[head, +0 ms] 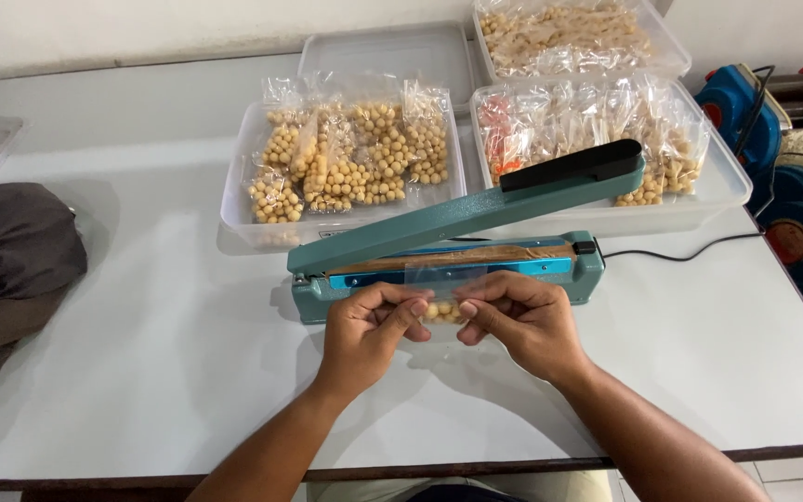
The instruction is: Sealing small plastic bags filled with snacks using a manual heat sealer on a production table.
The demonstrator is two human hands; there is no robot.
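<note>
Both hands, left hand (pixel 369 321) and right hand (pixel 518 316), are pinching a small clear bag of round snacks (pixel 442 302), its open top seemingly lying across the teal impulse sealer (pixel 448 256); keeping it flat and taut is helping.

Two bare forearms — no sleeves, rings or watch — light trousers below.

- You pinch a small clear bag of pale balls (pixel 441 307) just before the teal sealer (pixel 550 265)
- Behind the sealer, clear bags of pale balls (pixel 355 153) fill a tray; farther right, more clear snack bags (pixel 587 121); some orange
</note>
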